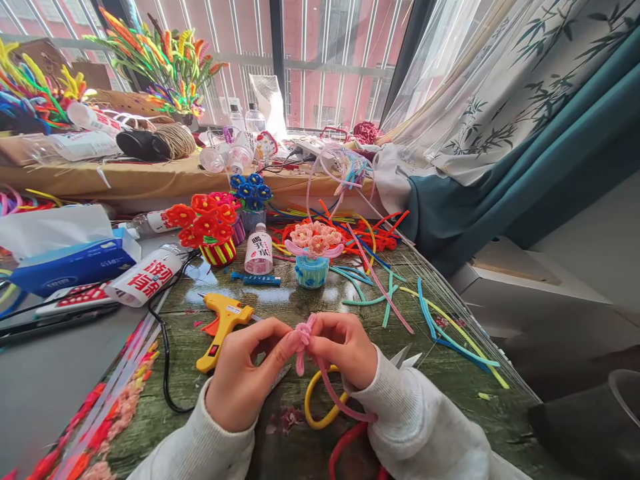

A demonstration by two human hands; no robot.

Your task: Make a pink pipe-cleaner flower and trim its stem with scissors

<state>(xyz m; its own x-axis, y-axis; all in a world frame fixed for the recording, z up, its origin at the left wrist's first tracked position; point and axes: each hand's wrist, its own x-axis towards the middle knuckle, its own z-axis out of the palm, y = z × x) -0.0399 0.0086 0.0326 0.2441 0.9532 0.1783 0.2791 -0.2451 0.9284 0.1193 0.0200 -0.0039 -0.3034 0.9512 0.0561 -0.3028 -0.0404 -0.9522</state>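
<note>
Between my two hands is a pink pipe cleaner [303, 333], bent into small loops, with a long tail hanging down past my right wrist. My left hand [250, 367] pinches the looped part from the left, thumb and forefinger together. My right hand [344, 345] grips it from the other side, fingers closed. Below them lie a yellow pipe cleaner [311, 400] in a curve and a red one [345, 445]. Scissor blades [404, 359] show partly behind my right sleeve. A yellow glue gun [224, 327] rests left of my left hand.
Ahead stand a blue pot [311, 272] of pink flowers, a striped pot [219, 252] of red flowers and a bottle [259, 250]. Loose blue and green pipe cleaners [430, 320] lie at right. A black cable [164, 360], tissue pack [75, 263] and bottle piece [145, 277] are at left.
</note>
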